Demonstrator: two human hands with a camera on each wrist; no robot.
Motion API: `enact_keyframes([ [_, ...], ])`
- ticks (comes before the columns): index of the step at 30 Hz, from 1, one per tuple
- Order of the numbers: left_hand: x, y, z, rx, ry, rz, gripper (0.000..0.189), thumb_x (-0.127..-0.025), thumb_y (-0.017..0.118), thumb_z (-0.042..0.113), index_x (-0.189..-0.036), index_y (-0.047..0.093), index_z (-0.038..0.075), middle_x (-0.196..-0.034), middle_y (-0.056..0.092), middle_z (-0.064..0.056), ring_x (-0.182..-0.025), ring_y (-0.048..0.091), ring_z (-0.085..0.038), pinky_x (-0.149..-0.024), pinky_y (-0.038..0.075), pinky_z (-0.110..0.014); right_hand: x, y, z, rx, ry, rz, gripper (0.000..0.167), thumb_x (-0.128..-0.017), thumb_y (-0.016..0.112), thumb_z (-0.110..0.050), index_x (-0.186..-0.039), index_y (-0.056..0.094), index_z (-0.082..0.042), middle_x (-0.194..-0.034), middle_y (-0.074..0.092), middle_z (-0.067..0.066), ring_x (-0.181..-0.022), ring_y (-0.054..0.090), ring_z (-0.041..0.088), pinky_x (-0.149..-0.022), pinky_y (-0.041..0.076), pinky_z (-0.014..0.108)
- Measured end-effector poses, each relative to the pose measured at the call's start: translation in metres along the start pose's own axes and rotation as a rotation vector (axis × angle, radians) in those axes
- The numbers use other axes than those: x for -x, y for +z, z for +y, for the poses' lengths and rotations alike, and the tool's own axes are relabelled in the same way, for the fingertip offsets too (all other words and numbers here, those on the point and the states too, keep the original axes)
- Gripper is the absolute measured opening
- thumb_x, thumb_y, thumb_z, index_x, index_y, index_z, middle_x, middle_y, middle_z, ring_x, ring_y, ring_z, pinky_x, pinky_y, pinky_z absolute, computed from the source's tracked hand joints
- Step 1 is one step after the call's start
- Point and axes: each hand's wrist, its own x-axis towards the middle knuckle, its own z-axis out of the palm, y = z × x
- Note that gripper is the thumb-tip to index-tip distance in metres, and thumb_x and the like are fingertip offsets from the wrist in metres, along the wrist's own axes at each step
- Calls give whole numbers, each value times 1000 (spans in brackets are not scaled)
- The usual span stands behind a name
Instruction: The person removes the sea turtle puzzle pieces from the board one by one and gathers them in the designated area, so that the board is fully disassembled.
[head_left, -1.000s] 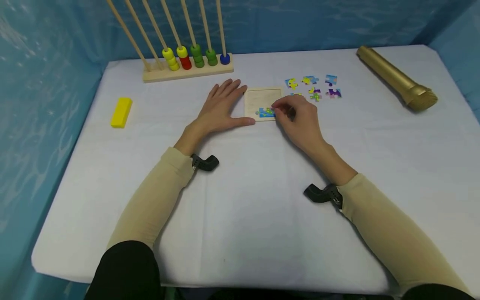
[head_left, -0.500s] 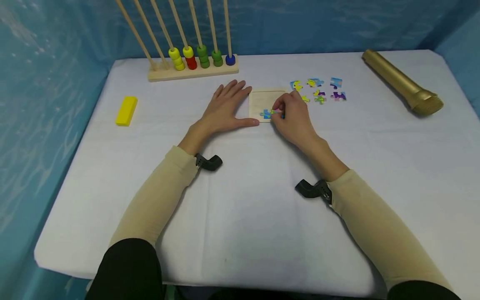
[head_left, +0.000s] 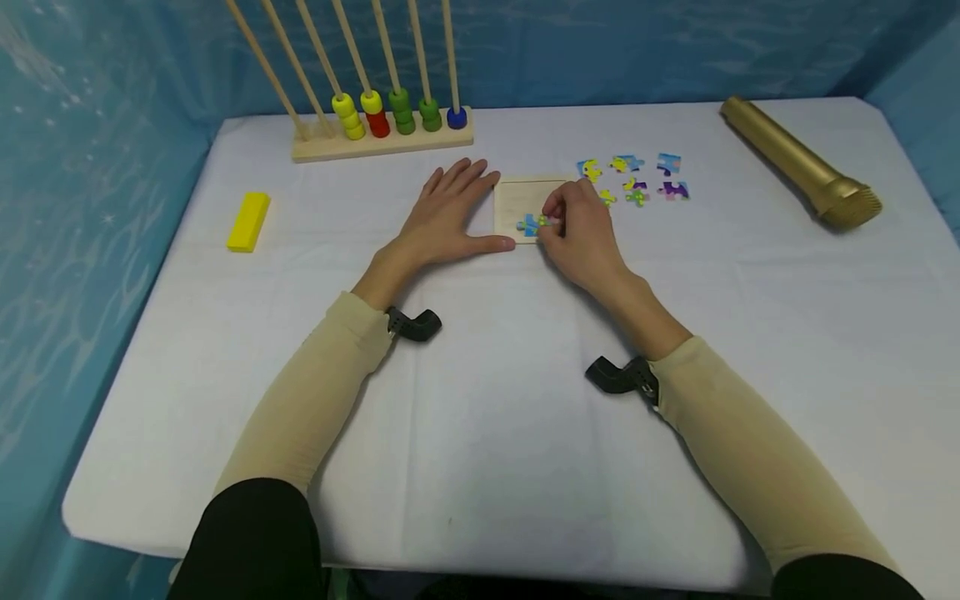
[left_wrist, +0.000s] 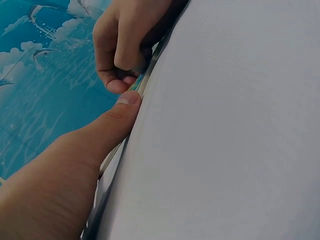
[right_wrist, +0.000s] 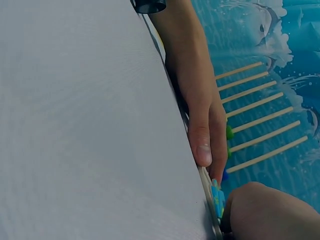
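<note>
A shallow wooden puzzle tray lies on the white table. My left hand is spread flat at its left side, thumb along the near left corner. Blue and green jigsaw pieces are in the tray's near part. Over its near right part is my right hand, with thumb and index finger pinching a puzzle piece that the fingers mostly cover. In the right wrist view, a blue piece shows close by the right hand, and the left thumb rests on the tray's edge.
Several loose jigsaw pieces lie right of the tray. A gold microphone is at the far right. At the back left stands a wooden bead abacus, and a yellow block lies at the left.
My right hand has shifted slightly left over the tray, its fingers closing lower at the pieces. My left hand stays in place at the tray's corner. The head view has shifted a little.
</note>
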Motion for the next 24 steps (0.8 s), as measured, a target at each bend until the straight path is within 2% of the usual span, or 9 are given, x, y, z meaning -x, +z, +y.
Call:
enact_keyframes([
  [6,-1,1,-1,3,5,7,103,-89,65,75,-170,25,24,-178,14,-1,-166,2,-20,-133,-5,-47,2,-2,2,-85,-50,53,15,-90,56,2,-103,62,3,-99,58,17,-90,53,26,-81,39,29],
  [14,-1,-2,1,7,7,8,104,-89,65,76,-170,26,24,-178,15,-1,-166,2,-19,-133,-5,-46,3,-3,4,-165,-89,102,13,-95,65,-3,-107,66,1,-94,69,14,-84,59,19,-75,42,21],
  [20,-1,-3,1,5,2,5,104,-89,66,75,-170,26,23,-178,15,-1,-166,2,-21,-133,-5,-47,7,-13,2,-214,-42,93,13,-97,69,-8,-109,74,-5,-92,69,6,-86,58,11,-72,42,21],
  [24,0,-2,1,3,-6,-4,105,-88,65,76,-170,25,23,-178,14,-1,-166,2,-21,-133,-6,-46,14,-28,6,-221,-3,100,14,-99,69,-11,-110,76,-6,-96,72,6,-90,61,9,-77,47,20],
])
